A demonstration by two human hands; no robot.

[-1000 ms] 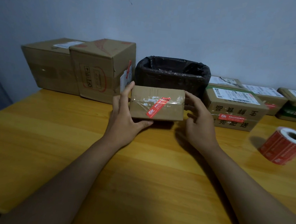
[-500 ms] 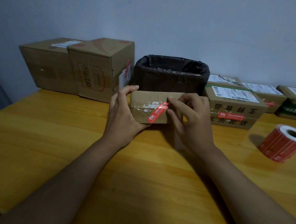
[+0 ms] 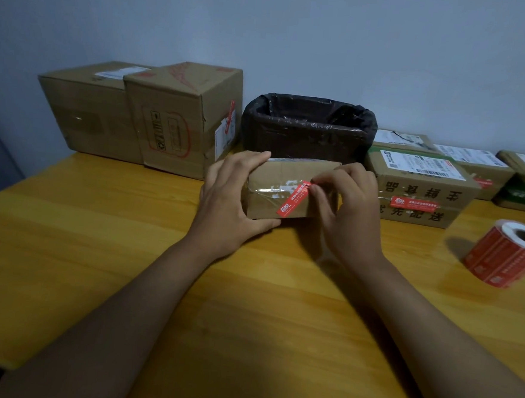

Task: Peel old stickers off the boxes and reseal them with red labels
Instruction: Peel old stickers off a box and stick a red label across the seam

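The small box (image 3: pixel 286 194) stands on the tabletop (image 3: pixel 247 306) in front of the black-lined bin (image 3: pixel 310 124). The left hand (image 3: pixel 226 202) grips its left end, fingers curled over the top. The right hand (image 3: pixel 350 211) pinches the upper end of the red sticker (image 3: pixel 293 199) on the front face.

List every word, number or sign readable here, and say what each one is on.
"先配送", lower row of large black print on the front of the box right of the bin; upper row not clearly readable.
Recycling mark and arrow pictograms inside a red frame: tall box.
Red sticker on the held box: white print, too small.
Shipping labels, label roll: too blurred.
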